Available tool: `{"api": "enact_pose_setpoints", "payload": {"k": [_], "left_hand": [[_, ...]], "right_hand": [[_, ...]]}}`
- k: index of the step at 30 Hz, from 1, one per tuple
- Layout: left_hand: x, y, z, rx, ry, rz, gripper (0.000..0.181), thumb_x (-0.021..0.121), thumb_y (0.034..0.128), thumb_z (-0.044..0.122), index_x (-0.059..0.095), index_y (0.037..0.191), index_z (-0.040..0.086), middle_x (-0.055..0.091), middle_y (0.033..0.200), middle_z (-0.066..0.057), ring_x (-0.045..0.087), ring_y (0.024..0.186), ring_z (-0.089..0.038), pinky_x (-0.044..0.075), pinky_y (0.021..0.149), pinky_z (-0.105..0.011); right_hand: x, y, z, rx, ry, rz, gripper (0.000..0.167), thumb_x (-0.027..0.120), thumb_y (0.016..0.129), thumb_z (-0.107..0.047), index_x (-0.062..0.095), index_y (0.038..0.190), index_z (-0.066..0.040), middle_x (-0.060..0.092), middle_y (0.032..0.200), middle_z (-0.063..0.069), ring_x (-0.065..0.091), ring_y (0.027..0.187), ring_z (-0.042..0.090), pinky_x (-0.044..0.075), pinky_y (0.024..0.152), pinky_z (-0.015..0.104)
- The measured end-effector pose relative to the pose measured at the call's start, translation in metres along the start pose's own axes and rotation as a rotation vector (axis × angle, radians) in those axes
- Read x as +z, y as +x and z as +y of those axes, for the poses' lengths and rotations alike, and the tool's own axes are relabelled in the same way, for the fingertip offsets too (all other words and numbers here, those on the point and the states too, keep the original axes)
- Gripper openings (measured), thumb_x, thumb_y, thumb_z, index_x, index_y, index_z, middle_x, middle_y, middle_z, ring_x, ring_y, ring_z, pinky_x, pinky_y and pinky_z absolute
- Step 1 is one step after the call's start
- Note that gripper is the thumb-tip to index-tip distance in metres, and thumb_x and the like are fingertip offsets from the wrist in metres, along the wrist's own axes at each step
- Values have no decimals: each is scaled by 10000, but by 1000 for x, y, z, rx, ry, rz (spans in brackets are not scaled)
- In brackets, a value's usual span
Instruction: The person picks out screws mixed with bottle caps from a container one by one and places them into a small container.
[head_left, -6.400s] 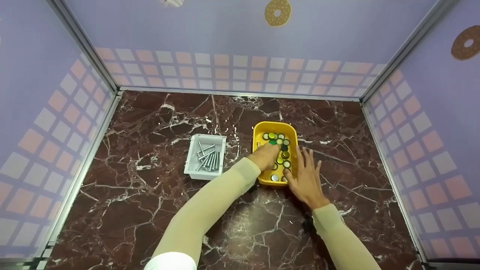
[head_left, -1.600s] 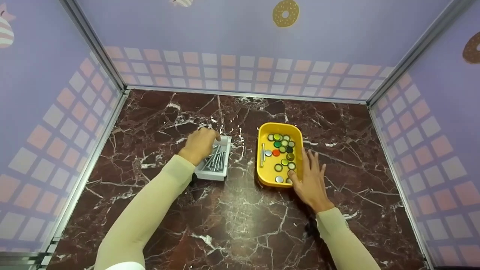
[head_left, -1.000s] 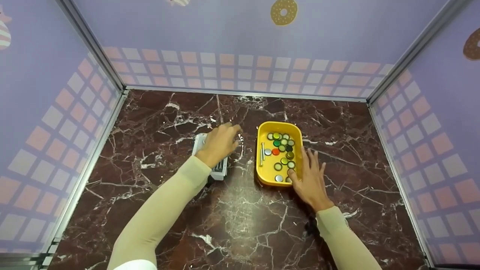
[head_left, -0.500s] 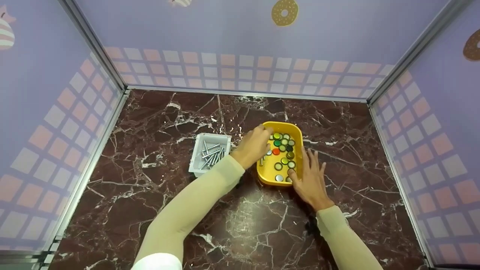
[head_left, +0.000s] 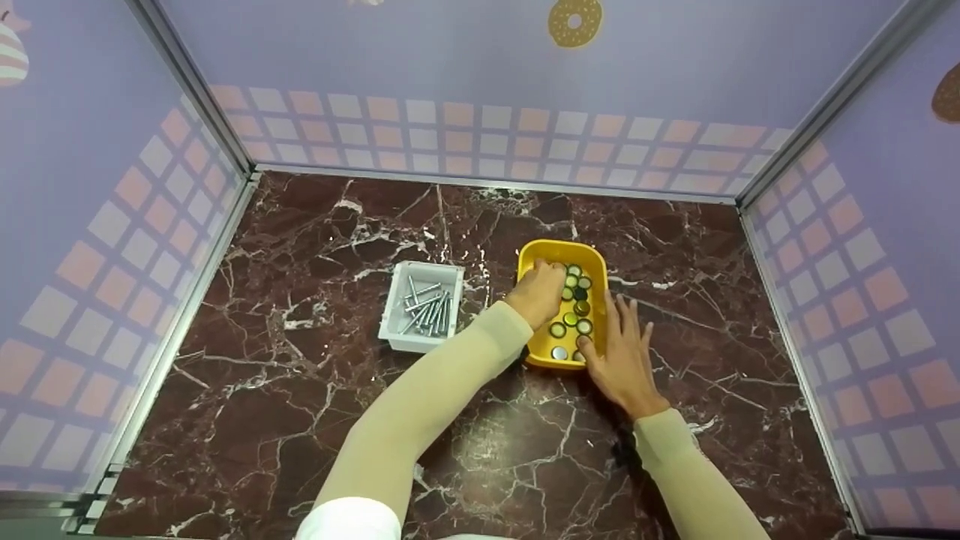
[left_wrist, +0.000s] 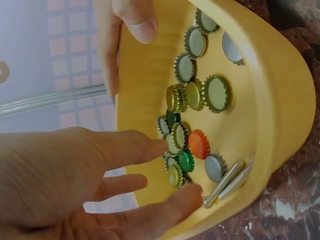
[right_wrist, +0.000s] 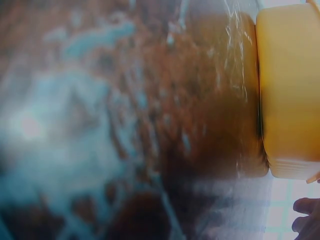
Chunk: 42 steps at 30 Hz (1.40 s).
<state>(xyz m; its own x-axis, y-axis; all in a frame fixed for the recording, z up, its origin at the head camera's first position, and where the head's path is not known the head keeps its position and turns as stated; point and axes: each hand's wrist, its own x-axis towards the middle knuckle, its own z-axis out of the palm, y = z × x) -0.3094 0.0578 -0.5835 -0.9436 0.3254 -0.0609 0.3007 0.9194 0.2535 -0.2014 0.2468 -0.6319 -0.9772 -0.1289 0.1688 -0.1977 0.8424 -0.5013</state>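
My left hand point(head_left: 541, 294) reaches down into the yellow bin point(head_left: 523, 255), over its left side. In the left wrist view the left hand's fingers are spread, with nothing between them. Just ahead of them lie two slim metal bolts point(left_wrist: 225, 182), a silver bottle cap point(left_wrist: 215, 167), a red cap point(left_wrist: 199, 144) and a green cap point(left_wrist: 186, 160). Several more bottle caps point(head_left: 571, 319) cover the bin's floor. My right hand point(head_left: 624, 367) holds the bin's right wall, its thumb point(left_wrist: 141, 29) over the rim inside and its fingers along the outside.
A white bin point(head_left: 397, 334) with several metal bolts point(head_left: 431, 313) stands left of the yellow one. Both are on a dark red marbled tabletop point(head_left: 262, 420). Purple panels point(head_left: 450, 60) with metal edges close in the back and both sides.
My left hand has moved right, from the white bin across the gap and down into the yellow bin. The right hand and both bins have stayed in place.
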Motion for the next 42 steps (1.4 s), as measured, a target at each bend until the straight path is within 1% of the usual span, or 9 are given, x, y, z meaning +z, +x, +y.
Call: {"api": "enact_pose_setpoints", "payload": {"k": [3, 5, 8, 14, 19, 23, 32, 36, 42], "left_hand": [[46, 32, -15, -3, 8, -11, 368, 789, 1056, 104, 752, 1421, 82, 712, 1312, -210, 814, 1074, -342, 731, 896, -461], [55, 40, -17, -22, 4, -61, 374, 767, 1077, 113, 765, 1451, 101, 702, 1346, -225, 802, 1119, -368, 726, 934, -455], [57, 42, -16, -60, -22, -128, 354, 721, 1114, 109, 775, 1464, 91, 687, 1407, -253, 782, 1188, -380, 714, 981, -449], [34, 17, 0, -130, -75, -196, 364, 681, 1130, 66, 760, 1482, 14, 664, 1519, -311, 751, 1311, -394, 688, 1106, -506], [15, -2, 11, -139, -20, -161, 337, 693, 1137, 64, 780, 1461, 22, 659, 1506, -285, 717, 1333, -409, 656, 1150, -506], [11, -13, 16, -112, 4, -142, 309, 709, 1138, 69, 812, 1429, 76, 662, 1504, -251, 691, 1324, -396, 650, 1125, -487], [30, -14, 13, -44, 142, -36, 271, 746, 1121, 117, 859, 1364, 155, 751, 1486, -175, 709, 1327, -356, 659, 975, -503], [39, -16, 14, -21, 206, 80, 274, 806, 1081, 108, 866, 1342, 167, 764, 1398, -184, 781, 1138, -341, 687, 795, -469], [52, -14, 16, -43, 246, 132, 258, 846, 1060, 240, 871, 1298, 144, 783, 1220, -150, 834, 921, -287, 687, 621, -416]], "right_hand": [[-1, 0, 1, 0, -4, 3, 937, 642, 1124, -451, 183, 1878, -139, 249, 1907, 304, 143, 1800, 577, 45, 1398, 892], [-1, 0, 1, -2, -5, 6, 932, 642, 1123, -449, 189, 1877, -137, 254, 1904, 307, 147, 1796, 584, 50, 1393, 898], [-1, 1, 1, -11, -11, 20, 926, 652, 1125, -445, 204, 1873, -134, 269, 1898, 309, 164, 1791, 590, 69, 1389, 903], [1, 1, 1, -6, -17, 27, 938, 665, 1103, -440, 224, 1868, -125, 295, 1887, 315, 182, 1788, 588, 91, 1383, 910], [1, 2, 0, -6, -14, 16, 938, 647, 1116, -454, 195, 1877, -146, 262, 1902, 306, 157, 1796, 580, 69, 1395, 895], [2, 1, 1, 2, -18, 10, 940, 654, 1114, -441, 195, 1877, -141, 260, 1901, 313, 153, 1793, 590, 68, 1388, 904], [4, -1, 0, 4, -18, 19, 940, 668, 1105, -422, 210, 1873, -133, 277, 1895, 315, 169, 1791, 589, 82, 1383, 910], [2, 1, -1, -4, -27, 33, 940, 668, 1102, -426, 217, 1871, -127, 294, 1886, 320, 185, 1784, 599, 100, 1371, 925], [1, -2, 1, 0, -14, 30, 939, 664, 1102, -439, 219, 1872, -135, 292, 1890, 313, 181, 1786, 596, 95, 1375, 920]]}}
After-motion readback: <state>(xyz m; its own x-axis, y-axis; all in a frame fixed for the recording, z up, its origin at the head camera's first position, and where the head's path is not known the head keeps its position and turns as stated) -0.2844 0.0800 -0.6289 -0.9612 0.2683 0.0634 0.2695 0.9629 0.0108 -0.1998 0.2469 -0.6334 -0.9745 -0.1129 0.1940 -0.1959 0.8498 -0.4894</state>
